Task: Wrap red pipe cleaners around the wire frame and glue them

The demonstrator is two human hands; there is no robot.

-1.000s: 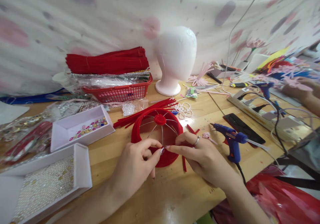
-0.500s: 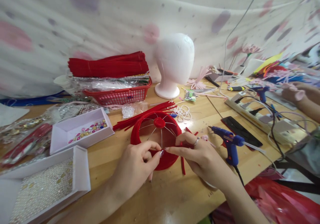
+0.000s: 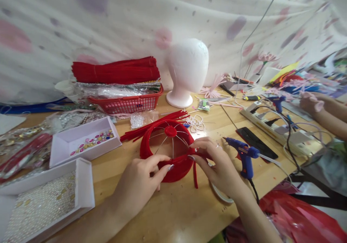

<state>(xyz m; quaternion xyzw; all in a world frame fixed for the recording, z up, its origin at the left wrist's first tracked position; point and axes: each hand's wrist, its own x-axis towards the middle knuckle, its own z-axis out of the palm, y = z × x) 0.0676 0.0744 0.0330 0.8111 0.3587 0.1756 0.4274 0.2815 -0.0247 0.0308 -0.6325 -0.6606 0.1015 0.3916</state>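
A round wire frame (image 3: 146, 142) wrapped in red fuzzy strips lies on the table, with thin wire spokes running to a small red disc (image 3: 170, 131). My left hand (image 3: 148, 174) is closed on its near rim, thumb and forefinger pinching the red edge. At the right side of the rim, my right hand (image 3: 217, 163) pinches a red fuzzy strip (image 3: 192, 151) between thumb and fingers. A loose red strip end (image 3: 195, 176) hangs down beside the frame. Behind the frame lies a bundle of red strips (image 3: 132, 135).
A blue glue gun (image 3: 244, 154), a black phone (image 3: 256, 142) and a power strip (image 3: 271, 127) lie to the right. White boxes hold gems (image 3: 61, 151) and pearls (image 3: 86, 185). Behind stand a red basket (image 3: 124, 104) and a foam head (image 3: 187, 69). Another person's hand (image 3: 311, 102) works far right.
My right hand has moved from the near rim towards the right side and now pinches a red strip there. My left hand still grips the near rim. The view has shifted slightly.
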